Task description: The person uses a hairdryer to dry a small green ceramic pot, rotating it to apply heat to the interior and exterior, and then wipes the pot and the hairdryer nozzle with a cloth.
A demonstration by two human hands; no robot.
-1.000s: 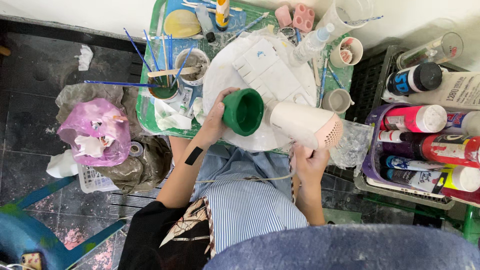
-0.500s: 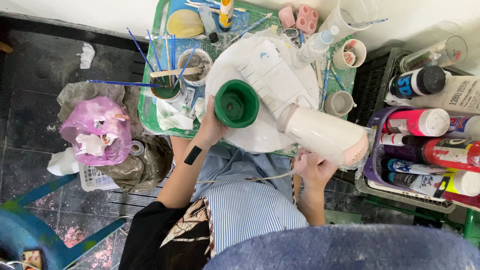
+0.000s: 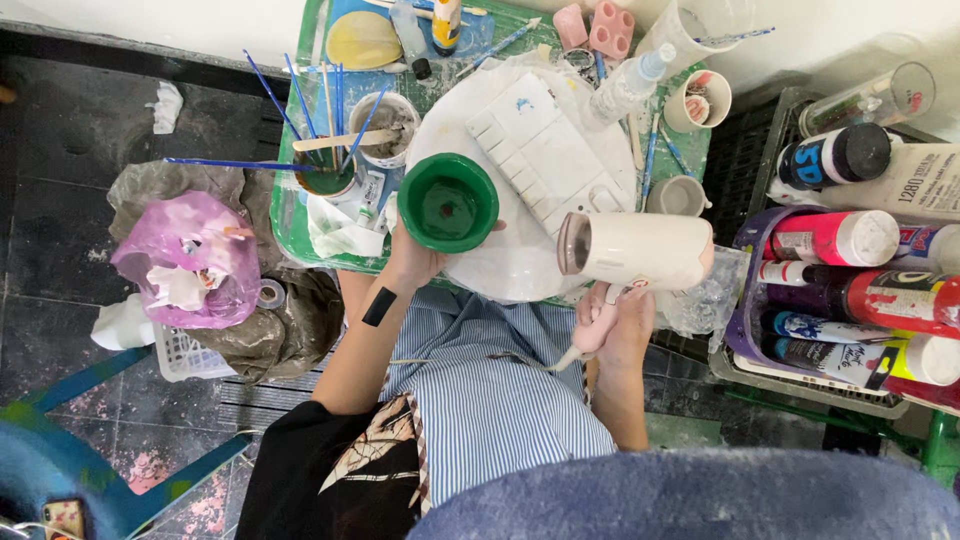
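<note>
My left hand [image 3: 412, 262] grips a green-painted pot [image 3: 448, 203] from below, its mouth facing up toward me. My right hand [image 3: 625, 325] is closed on the handle of a white hair dryer [image 3: 635, 250]. The dryer lies level, its nozzle pointing left at the pot from a short gap away. Both are held over a round white board [image 3: 500, 275] that carries a white rectangular palette [image 3: 545, 155]. A thin cord trails from the dryer handle across my striped apron.
A green tray [image 3: 292, 205] holds cups with blue brushes [image 3: 330, 175], a spray bottle [image 3: 625, 85] and small cups. A crate of paint bottles [image 3: 850, 290] stands at the right. A pink plastic bag [image 3: 185, 260] and a white basket sit on the floor at the left.
The dryer swung from pointing toward me to lying level with its nozzle toward the pot. The pot shifted slightly and its mouth now faces up.
</note>
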